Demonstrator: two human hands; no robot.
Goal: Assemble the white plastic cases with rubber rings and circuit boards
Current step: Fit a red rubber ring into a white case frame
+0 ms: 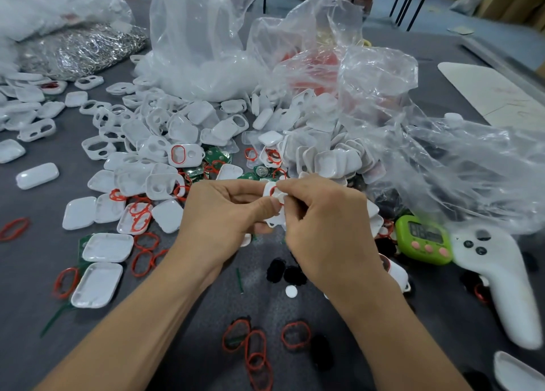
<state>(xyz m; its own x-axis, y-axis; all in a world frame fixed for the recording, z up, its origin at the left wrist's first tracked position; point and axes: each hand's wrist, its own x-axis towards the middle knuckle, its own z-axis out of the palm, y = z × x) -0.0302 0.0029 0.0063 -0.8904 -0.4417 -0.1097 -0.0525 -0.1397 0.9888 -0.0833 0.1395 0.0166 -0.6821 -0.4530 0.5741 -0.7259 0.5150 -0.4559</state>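
Note:
Both hands meet above the table's middle around one white plastic case (275,218). My left hand (227,213) grips the case from the left, thumb on its face. My right hand (321,222) pinches the case's upper edge, where a red rubber ring (273,190) lies on it. Much of the case is hidden by the fingers. Loose red rings (295,334) lie on the grey table near my forearms. Green circuit boards (261,171) show just beyond the hands, among a heap of white case halves (165,137).
Crumpled clear plastic bags (383,110) rise behind and to the right. A green digital timer (424,240) and a white controller (501,275) lie at the right. Black round pads (283,269) and a small white disc (291,291) sit under my right wrist. A bag of metal rings (85,48) is far left.

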